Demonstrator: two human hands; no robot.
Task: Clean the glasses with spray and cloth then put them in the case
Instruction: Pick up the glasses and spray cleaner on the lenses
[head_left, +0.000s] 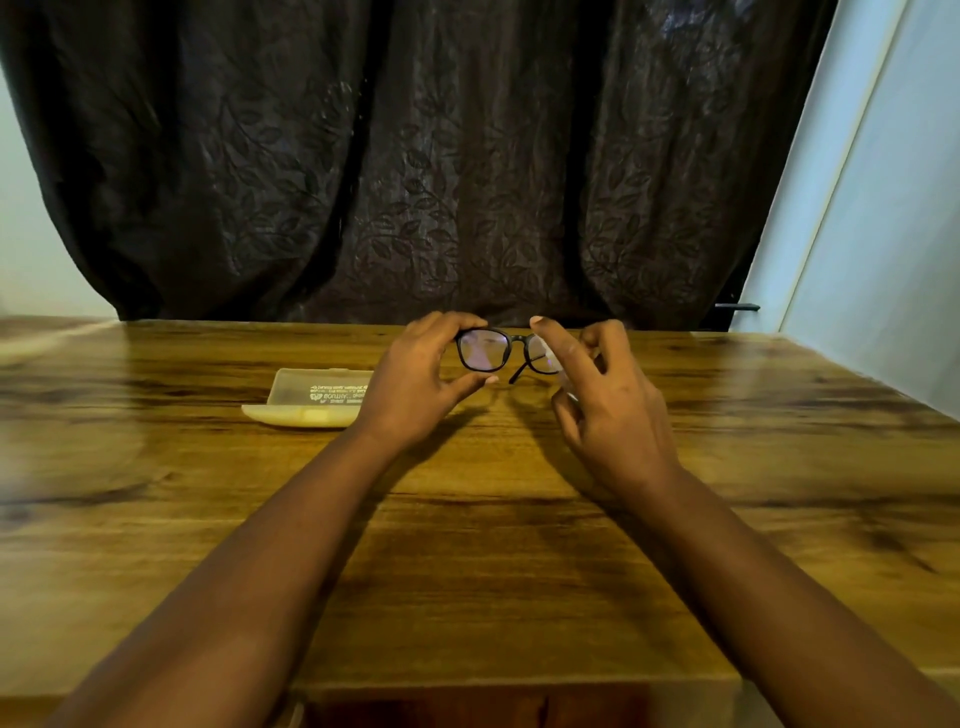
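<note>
Black-framed glasses (491, 351) are held up above the far middle of the wooden table (493, 561), lenses facing me. My left hand (415, 384) pinches the frame's left end between thumb and fingers. My right hand (608, 410) is just right of the glasses, curled around a small clear spray bottle (565, 385) that is mostly hidden, with the index finger stretched over its top beside the right lens. An open pale yellow glasses case (306, 400) lies on the table left of my left hand, with printed text on its raised lid. No cloth is visible.
A dark leaf-patterned curtain (415, 156) hangs right behind the table's far edge. A pale wall (883, 208) runs along the right side. The table's near edge (519, 686) is close to my body.
</note>
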